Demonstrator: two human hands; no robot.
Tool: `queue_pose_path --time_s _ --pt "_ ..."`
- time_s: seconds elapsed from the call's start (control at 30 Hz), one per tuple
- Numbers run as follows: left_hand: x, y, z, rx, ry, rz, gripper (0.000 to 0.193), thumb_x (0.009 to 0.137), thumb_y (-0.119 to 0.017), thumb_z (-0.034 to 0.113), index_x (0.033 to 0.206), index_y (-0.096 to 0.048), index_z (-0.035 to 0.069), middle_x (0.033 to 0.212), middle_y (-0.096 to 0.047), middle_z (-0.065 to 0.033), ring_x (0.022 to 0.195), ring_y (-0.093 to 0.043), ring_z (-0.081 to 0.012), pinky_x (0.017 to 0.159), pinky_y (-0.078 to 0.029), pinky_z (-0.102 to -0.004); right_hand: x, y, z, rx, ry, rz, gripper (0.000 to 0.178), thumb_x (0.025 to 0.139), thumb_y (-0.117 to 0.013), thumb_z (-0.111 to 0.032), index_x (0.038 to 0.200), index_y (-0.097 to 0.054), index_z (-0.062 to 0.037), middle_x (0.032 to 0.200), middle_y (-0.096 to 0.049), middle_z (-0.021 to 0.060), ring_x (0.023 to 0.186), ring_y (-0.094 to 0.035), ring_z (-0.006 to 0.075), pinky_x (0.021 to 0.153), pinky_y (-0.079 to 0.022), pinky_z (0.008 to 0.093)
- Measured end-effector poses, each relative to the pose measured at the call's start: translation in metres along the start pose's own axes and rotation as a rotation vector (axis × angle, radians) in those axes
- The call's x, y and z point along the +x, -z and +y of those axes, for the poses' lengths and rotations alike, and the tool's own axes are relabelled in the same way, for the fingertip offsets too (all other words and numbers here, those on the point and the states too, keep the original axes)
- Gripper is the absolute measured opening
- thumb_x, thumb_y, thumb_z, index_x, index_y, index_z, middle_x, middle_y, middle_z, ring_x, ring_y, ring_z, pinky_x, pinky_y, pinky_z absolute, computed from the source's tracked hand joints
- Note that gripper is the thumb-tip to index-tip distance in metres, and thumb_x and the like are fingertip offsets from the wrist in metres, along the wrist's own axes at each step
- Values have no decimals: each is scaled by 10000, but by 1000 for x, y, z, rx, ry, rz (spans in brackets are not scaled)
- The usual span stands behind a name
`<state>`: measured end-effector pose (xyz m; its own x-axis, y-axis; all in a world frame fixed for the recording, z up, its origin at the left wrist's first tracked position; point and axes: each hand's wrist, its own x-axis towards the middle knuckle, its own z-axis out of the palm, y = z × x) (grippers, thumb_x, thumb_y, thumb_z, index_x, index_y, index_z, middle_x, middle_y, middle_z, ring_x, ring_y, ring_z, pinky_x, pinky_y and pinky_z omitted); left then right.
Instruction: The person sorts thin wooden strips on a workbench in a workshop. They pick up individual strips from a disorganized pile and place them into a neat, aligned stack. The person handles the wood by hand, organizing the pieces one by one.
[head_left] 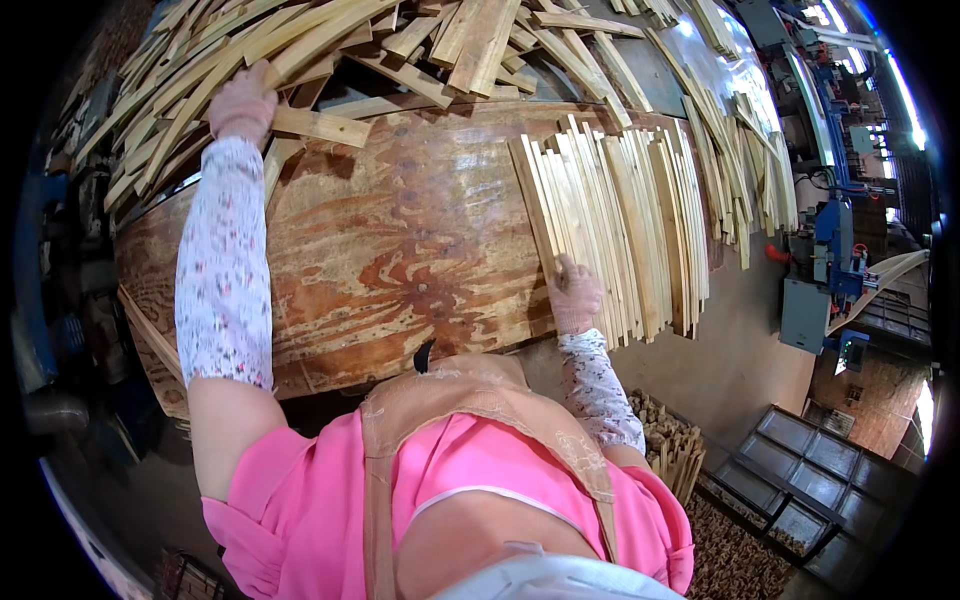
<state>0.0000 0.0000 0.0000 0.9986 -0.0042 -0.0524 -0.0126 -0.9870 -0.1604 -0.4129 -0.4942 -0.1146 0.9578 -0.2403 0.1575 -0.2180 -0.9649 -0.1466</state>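
My left hand, in a pinkish glove, reaches into the heap of loose wooden strips at the far left. Its fingers are closed at the near end of a pale wooden strip; part of the grip is hidden. My right hand, gloved alike, holds the near end of the leftmost wooden strip in a row. Beside it, several wooden strips lie side by side on the plywood tabletop, their near ends reaching its front edge.
A short board juts from the heap over the tabletop. More strips lie beyond the row at the right. Blue and grey machinery stands farther right. Upright wood pieces and a dark metal rack are at the lower right.
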Motion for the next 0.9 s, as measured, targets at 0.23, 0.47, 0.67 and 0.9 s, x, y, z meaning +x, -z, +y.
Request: queue_pose_path --time_s 0.23,0.47,0.67,0.9 --pt "-236 -68 116 -602 -772 95 220 991 -651 265 1140 -719 119 1073 -688 -167 986 -681 -345 815 -560 -483 87 18 -124 1048 -339 -359 568 1046 -669 -299 1497 -557 26 1377 -685 212 1215 -678 264 1046 -535 361" --pt "-156 -2 138 -1084 -307 -102 512 1027 -668 397 1380 -625 30 1392 -683 -191 1244 -677 -307 1105 -530 -426 98 35 -145 1398 -503 -341 445 1024 -682 -198 1390 -633 51 1153 -744 117 1019 -691 180 906 -553 324" --pt "69 -15 12 -42 44 223 690 982 -505 321 1644 -395 159 1680 -434 -131 1550 -405 -292 1259 -311 -458 -14 12 -51 160 -29 46 565 845 -792 -166 1384 -673 -44 1294 -690 206 1220 -628 399 1088 -496 520" --pt "11 65 39 -325 34 -234 422 922 -696 355 1249 -716 89 1174 -745 -180 1103 -726 -360 950 -584 -470 11 -12 -46 253 -195 40 720 914 -765 -208 1560 -497 -41 1365 -648 227 1232 -618 440 1100 -496 521"
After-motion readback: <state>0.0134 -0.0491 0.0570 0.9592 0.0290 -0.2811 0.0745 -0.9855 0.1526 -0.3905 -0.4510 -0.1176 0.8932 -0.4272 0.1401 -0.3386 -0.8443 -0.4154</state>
